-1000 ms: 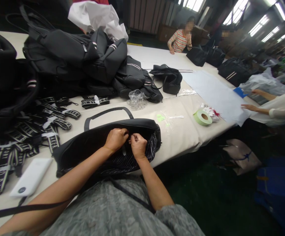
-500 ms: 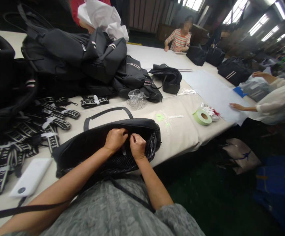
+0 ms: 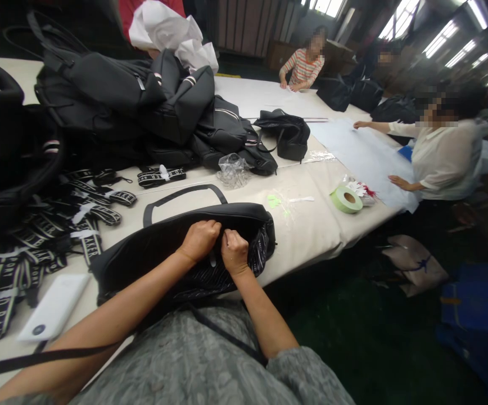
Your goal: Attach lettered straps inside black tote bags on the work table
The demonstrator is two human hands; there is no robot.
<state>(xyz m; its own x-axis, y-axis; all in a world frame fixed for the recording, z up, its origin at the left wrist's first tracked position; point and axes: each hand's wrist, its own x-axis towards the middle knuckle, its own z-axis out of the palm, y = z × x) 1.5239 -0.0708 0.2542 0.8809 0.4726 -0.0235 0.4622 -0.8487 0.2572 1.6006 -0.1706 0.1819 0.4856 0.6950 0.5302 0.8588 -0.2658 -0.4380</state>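
A black bag [image 3: 155,242] lies open on the table [image 3: 303,219] right in front of the person, its strap handle [image 3: 185,191] looped out behind it. Inside show a striped, printed lining [image 3: 257,253] and a small pale strip [image 3: 212,260]. The left hand [image 3: 200,241] and right hand [image 3: 234,253] meet in the opening, just apart, fingers curled inward; their tips are hidden, so one cannot tell how closed they are or what they have hold of.

Beyond the handle sits a crumpled clear plastic bag [image 3: 233,170], its contents unclear. Near the tape roll [image 3: 347,199], a clear packet [image 3: 367,194] holds white and red pieces. Black bags [image 3: 134,107] are heaped farther back.

Compared with half a second ago, the black bag and both hands have barely shifted. The co-worker in white [image 3: 450,160] now leans into view, one arm stretched over the white sheet [image 3: 349,143]; the co-worker in stripes [image 3: 303,67] has brought both hands together.
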